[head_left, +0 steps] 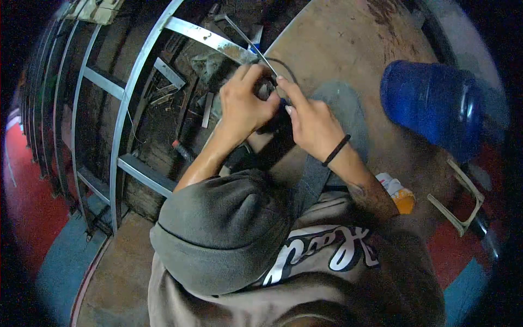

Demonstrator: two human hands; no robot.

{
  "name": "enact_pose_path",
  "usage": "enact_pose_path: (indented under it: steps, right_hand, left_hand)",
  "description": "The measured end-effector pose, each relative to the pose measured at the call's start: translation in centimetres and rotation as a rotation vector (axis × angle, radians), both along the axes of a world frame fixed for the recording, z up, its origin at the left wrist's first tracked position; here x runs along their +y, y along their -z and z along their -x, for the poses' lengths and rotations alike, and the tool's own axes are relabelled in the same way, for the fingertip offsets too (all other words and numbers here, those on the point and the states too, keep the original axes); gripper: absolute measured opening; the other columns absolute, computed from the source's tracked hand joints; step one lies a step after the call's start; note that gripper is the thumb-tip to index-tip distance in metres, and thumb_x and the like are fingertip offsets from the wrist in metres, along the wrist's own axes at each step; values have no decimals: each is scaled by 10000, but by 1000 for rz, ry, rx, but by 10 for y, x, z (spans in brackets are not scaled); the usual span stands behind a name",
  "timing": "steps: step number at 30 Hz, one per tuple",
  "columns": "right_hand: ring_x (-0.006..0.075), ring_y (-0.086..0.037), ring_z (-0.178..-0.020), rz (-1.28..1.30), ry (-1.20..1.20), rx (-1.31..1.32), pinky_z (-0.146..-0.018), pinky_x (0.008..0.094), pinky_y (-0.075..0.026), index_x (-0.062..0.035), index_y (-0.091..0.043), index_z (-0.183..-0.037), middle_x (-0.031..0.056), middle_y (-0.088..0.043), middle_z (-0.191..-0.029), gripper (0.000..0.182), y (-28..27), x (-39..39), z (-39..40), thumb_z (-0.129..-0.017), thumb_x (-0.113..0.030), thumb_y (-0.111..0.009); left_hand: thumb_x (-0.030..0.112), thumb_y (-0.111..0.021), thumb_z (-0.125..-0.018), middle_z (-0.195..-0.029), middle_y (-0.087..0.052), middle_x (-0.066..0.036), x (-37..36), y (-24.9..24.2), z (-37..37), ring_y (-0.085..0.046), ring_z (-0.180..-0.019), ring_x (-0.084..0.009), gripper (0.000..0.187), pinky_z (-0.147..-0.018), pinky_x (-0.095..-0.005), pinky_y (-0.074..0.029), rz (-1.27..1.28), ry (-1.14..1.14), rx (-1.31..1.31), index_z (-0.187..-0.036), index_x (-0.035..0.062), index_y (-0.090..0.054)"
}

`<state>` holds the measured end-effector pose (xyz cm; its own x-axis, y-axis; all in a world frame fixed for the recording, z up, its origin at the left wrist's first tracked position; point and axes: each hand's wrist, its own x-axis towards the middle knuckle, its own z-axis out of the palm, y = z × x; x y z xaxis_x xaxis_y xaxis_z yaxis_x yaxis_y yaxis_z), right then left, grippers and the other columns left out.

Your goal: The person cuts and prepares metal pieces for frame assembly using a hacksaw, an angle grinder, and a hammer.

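Item: rod (248, 39), slanting across the frame's (212, 41) end, clamped low in the right hand's (318, 125) grip; left hand's (242, 103) grip, cannot tell; best handled with steady wrists.

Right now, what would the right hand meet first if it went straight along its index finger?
The right hand would probably meet the thin metal rod at its fingertip, then the silver crossbar; depth there is unclear.

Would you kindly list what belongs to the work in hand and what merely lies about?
Likely in use: thin metal rod at right hand; metal frame.

Apparently lying about: blue plastic container; orange-and-white container; red-handled tool.
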<state>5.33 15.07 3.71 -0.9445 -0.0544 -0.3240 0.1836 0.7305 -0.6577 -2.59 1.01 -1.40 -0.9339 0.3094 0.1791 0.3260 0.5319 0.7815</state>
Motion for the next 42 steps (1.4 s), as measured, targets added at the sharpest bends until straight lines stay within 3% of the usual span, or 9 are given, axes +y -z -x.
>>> enact_pose_path:
  steps: [6, 10, 14, 19, 22, 26, 29, 35, 42]
  right_hand:
    - [436, -547, -831, 40, -41, 30, -684, 484, -435, -105, -344, -1322, 265, -567, -954, 524, -28, 9, -48, -823, -11, -474]
    - [398, -524, -1012, -67, -26, -337, -839, 422, -450, -52, -341, -1315, 234, -501, -1178, 502, -29, -3, 7, -829, -13, -460]
    - [400, -537, -989, -29, -48, -195, -818, 428, -460, -56, -344, -1309, 226, -519, -1156, 493, -13, -2, -3, -832, -20, -464]
    - [445, -547, -761, 113, 18, 13, -641, 500, -437, -118, -350, -1308, 231, -591, -841, 499, -31, 8, -50, -833, -39, -482]
    - [431, -555, -775, 23, 11, 2, -660, 500, -435, -130, -345, -1323, 220, -595, -854, 512, -2, 0, 11, -837, -42, -479]
    - [429, -556, -765, -102, -35, -149, -655, 507, -428, -152, -331, -1336, 222, -594, -844, 528, -23, -3, -25, -839, -47, -478]
    - [431, -554, -762, 76, -11, 32, -647, 512, -423, -178, -328, -1337, 222, -590, -812, 527, -13, 6, -53, -844, -71, -481]
    - [434, -537, -922, -92, -63, -235, -772, 472, -447, -87, -316, -1332, 270, -534, -1074, 524, -10, -14, 14, -832, -2, -448]
    - [450, -544, -800, -16, 0, -122, -668, 487, -443, -181, -322, -1338, 251, -583, -882, 537, -13, 0, -20, -839, -39, -461]
  left_hand:
    - [103, -694, -593, -768, -601, -112, -9, 8, 10, -615, -707, -234, 295, -658, -306, -477, -24, -62, -12, -859, 35, -585]
    - [103, -689, -598, -776, -606, -118, -2, 6, 8, -618, -718, -254, 284, -667, -316, -482, -3, -60, -37, -853, 35, -586]
    - [93, -671, -600, -778, -612, -122, -6, 5, 6, -621, -709, -241, 267, -663, -312, -483, -29, -41, -20, -840, 18, -582]
    - [112, -676, -590, -763, -588, -117, -10, 12, 13, -602, -701, -262, 272, -648, -331, -480, -31, -51, -30, -835, 34, -585]
    - [98, -685, -596, -759, -607, -115, 2, 3, 2, -618, -698, -223, 277, -658, -297, -484, -44, 11, 73, -845, 18, -593]
    - [108, -706, -599, -807, -642, -117, -16, 18, 22, -630, -738, -207, 303, -694, -297, -488, -6, -88, -45, -868, 13, -603]
    - [114, -689, -596, -807, -626, -131, -24, 22, 26, -619, -738, -258, 291, -692, -324, -484, -29, -145, -53, -854, 17, -593]
    - [124, -674, -600, -780, -603, -135, -12, 15, 15, -610, -711, -289, 259, -655, -356, -479, -85, -72, -58, -825, 33, -584]
    - [136, -683, -596, -790, -607, -136, -10, 16, 18, -611, -723, -277, 265, -660, -343, -477, -30, -102, -79, -825, 38, -593]
